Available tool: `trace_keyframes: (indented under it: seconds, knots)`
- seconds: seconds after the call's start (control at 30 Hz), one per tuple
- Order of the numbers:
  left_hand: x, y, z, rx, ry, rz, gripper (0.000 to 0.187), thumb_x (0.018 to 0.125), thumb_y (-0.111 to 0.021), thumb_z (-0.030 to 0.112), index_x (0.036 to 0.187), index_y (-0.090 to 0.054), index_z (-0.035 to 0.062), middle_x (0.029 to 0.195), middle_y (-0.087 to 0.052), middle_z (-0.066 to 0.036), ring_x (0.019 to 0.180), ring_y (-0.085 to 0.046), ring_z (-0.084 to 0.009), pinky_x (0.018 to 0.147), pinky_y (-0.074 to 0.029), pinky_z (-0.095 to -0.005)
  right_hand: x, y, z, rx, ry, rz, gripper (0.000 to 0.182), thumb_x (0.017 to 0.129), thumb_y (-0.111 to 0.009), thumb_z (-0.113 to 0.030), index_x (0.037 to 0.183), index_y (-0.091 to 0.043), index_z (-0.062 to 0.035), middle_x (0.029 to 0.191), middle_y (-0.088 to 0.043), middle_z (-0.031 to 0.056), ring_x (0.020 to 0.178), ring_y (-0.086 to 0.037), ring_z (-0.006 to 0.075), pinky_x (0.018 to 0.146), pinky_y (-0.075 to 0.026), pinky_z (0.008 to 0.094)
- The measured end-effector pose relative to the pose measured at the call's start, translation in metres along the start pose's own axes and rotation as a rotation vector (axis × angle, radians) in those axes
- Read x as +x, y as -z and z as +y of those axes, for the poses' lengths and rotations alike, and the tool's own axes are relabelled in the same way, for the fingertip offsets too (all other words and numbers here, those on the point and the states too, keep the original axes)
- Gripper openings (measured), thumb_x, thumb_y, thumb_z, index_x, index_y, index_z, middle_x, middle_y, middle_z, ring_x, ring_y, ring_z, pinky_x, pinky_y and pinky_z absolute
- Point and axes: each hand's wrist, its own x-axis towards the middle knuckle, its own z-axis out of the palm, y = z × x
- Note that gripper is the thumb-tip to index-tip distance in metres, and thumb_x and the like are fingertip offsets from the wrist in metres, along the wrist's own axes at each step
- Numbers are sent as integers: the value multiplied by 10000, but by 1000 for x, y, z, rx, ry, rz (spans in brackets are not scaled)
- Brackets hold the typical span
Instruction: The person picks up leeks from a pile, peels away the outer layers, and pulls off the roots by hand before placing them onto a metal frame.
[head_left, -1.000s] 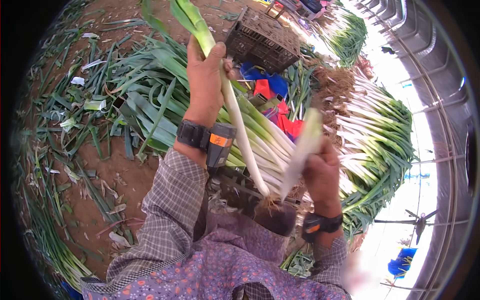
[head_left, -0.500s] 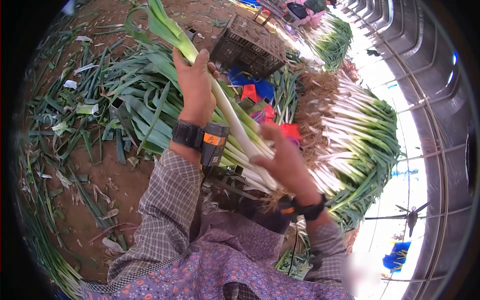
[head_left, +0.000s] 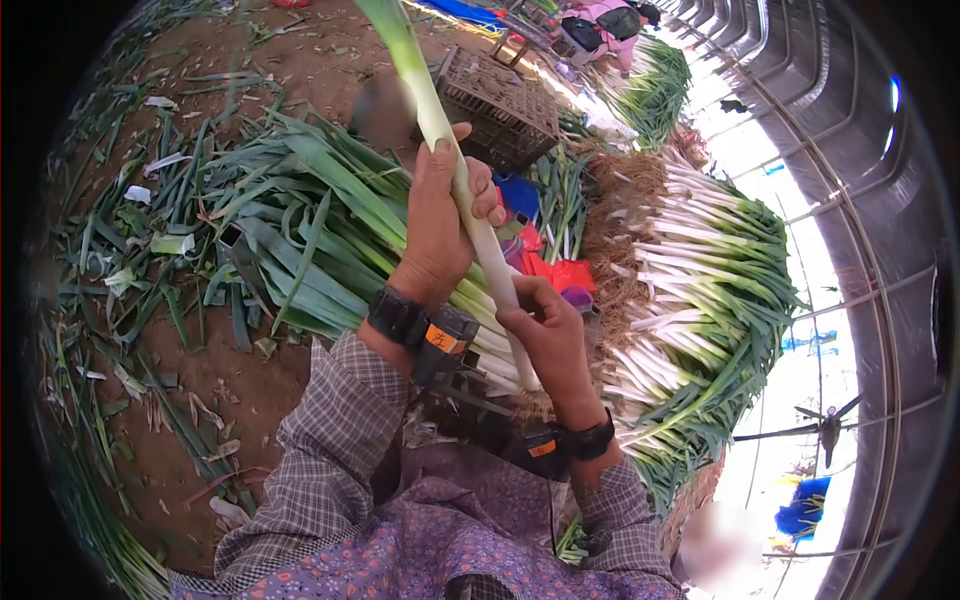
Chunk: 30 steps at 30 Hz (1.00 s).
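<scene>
A long leek [head_left: 488, 250] slants across the middle of the view, its green top at the upper edge and its white end low down. My left hand [head_left: 445, 220] is wrapped round the upper white stalk, thumb lying along it. Lower down, my right hand [head_left: 555, 340] pinches the same stalk between thumb and fingers. Behind my left wrist lies a heap of leafy leeks [head_left: 310, 250], their white ends partly hidden by my hands and forearms.
At the right lies a long row of leeks [head_left: 700, 270], roots facing inward. A dark plastic crate [head_left: 500, 100] stands ahead, near red plastic [head_left: 560, 272]. Leaf scraps litter the soil [head_left: 220, 400] on the left. A person in pink [head_left: 605, 25] is farther back.
My left hand has moved right and down with the leek, its fingers now closed round the stalk. My right hand, spread and blurred before, now pinches the lower stalk.
</scene>
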Motion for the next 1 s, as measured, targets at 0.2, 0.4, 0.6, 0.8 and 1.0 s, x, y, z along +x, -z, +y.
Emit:
trace_keyframes:
  seconds: [0.2,0.4,0.6,0.8,1.0]
  knots:
    - [-4,-9,0,33,-57,-10,402,1024,-451,390,1327,-414,128,744,-394,-3,580,-390,-87,538,-409,-265,-2,-2,-15,-135,32,158,238,779,-735,-41,993,-632,-27,903,-657,-13,773,-601,54,729,-493,227]
    - [-5,-11,0,67,-63,17,401,1029,-444,361,1350,-398,125,745,-407,-4,578,-387,-79,535,-406,-252,1,5,-13,-21,-24,52,215,761,-764,-50,884,-588,-46,784,-581,-19,735,-549,42,647,-453,229]
    - [-2,-5,-1,238,4,45,379,1030,-440,311,1341,-399,100,779,-455,-17,603,-434,-76,537,-431,-262,-1,9,-18,380,-222,-173,175,796,-720,-21,873,-573,-78,790,-559,-60,732,-528,31,689,-436,201]
    - [6,7,-5,91,30,88,370,1002,-471,173,1344,-362,84,898,-512,-71,699,-515,-132,590,-486,-311,-1,2,-17,276,-159,-7,147,822,-705,-39,842,-564,-74,791,-570,-49,727,-527,29,655,-433,200]
    - [6,4,-5,133,54,-13,502,946,-484,25,1413,-303,65,1038,-514,-102,802,-537,-156,651,-515,-313,-2,22,-12,699,-296,-94,224,842,-701,-72,1012,-557,-62,865,-626,2,772,-624,92,707,-529,255]
